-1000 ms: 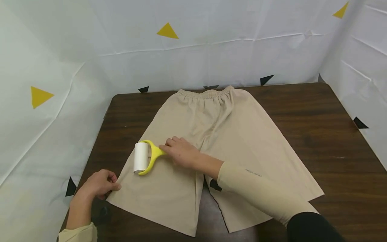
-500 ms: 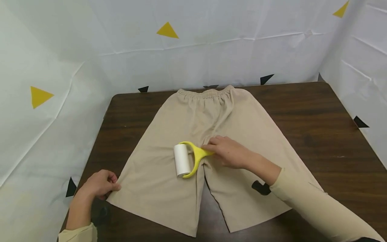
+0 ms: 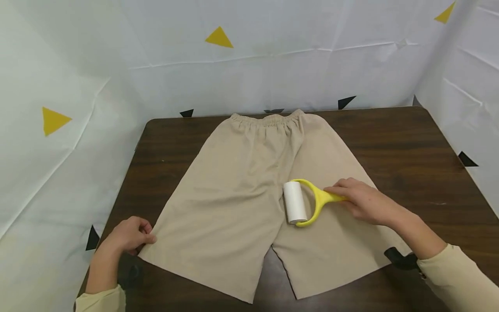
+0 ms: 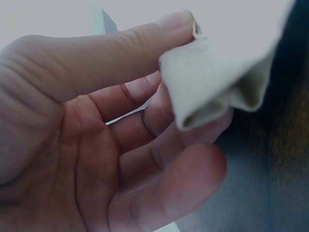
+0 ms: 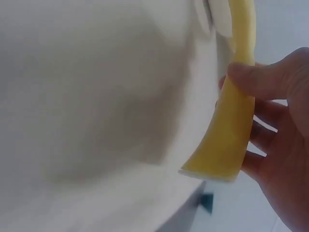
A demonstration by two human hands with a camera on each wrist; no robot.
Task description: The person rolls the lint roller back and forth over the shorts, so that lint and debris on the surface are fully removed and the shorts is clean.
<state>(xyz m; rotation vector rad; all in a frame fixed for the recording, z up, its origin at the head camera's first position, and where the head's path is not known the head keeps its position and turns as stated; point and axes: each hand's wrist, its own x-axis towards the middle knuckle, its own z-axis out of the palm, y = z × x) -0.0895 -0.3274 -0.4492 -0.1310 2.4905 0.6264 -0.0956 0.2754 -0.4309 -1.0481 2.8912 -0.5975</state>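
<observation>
Beige shorts (image 3: 218, 208) with an elastic waistband lie spread on the table, waistband toward the back wall. My left hand (image 3: 130, 236) pinches the outer bottom corner of the left-hand leg; the left wrist view shows the folded hem (image 4: 212, 79) between thumb and fingers. In my right hand (image 3: 368, 201) is a lint roller (image 3: 295, 203) with a white roll and a yellow forked handle. The roll lies against the shorts just right of the crotch seam. The right wrist view shows thumb and fingers gripping the yellow handle (image 5: 227, 125), its flared end toward the camera.
Under the shorts is a dark wood-grain table (image 3: 421, 173) with rounded back corners. White sheeting (image 3: 273, 82) with yellow and black triangles rises behind it and on both sides. A black wrist camera (image 3: 399, 259) sits under the right wrist.
My right hand has moved the lint roller rightward from the left-hand leg across the crotch onto the other leg. The fabric by the crotch has shifted right. My left hand keeps its place at the corner.
</observation>
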